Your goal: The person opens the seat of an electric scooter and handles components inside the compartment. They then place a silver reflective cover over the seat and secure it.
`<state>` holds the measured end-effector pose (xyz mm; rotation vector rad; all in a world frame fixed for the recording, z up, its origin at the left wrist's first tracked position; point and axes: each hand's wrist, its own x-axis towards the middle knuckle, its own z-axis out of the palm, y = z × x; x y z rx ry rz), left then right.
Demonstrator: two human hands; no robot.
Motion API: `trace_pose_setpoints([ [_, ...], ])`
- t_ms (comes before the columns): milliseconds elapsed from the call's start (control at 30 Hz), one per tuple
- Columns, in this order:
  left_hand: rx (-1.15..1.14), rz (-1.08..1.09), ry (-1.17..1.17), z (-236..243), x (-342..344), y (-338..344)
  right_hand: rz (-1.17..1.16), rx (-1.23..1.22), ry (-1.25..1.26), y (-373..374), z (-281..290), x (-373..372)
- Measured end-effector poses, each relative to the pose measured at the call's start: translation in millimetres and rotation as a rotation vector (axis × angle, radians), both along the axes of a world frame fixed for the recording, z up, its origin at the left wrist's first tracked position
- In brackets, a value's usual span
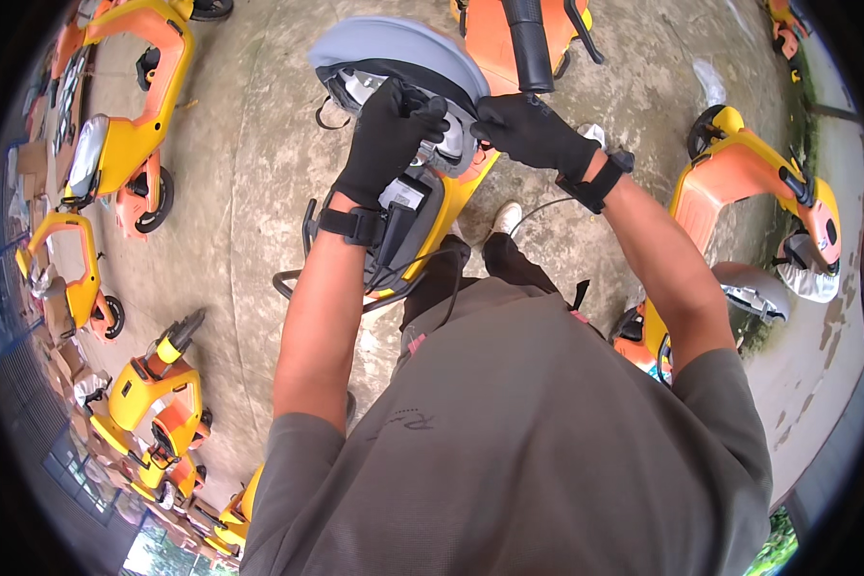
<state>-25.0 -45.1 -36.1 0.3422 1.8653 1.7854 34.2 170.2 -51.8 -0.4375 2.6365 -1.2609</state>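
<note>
A grey-blue helmet [403, 48] is tilted over the seat of a yellow and orange scooter [478, 192], its inside facing me. Black lining and pale, shiny parts show within it. My left hand [379, 144], in a black glove, reaches into the helmet's opening with its fingers curled; whatever they hold is hidden. At the helmet's right edge, my right hand [538, 132] is closed, gloved in black too, its fingers bent against the rim. Beneath my hands lies the dark seat [422, 226] with a white label on it.
The scooter's black handlebar grip [530, 48] juts out just beyond my right hand. Its black rear rack [293, 283] lies left of my legs. Another scooter [706, 192] stands on the right, near a grey helmet [754, 288]. Several scooters [154, 403] line the left side of the concrete floor [240, 192].
</note>
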Motion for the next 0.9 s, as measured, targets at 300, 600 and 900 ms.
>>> trace_pose_setpoints([
  [300,-0.219,0.085,0.241,9.4,9.2,9.2,-0.021,-0.124,-0.194,-3.8,17.7,5.5],
  [600,-0.185,0.037,0.091,10.6,13.2,2.9,-0.23,-0.065,-0.043,-34.7,12.0,18.4],
  [900,0.034,0.339,-0.409,40.6,-9.3,7.4,-0.492,-0.179,-0.095,-56.6,8.8,25.1],
])
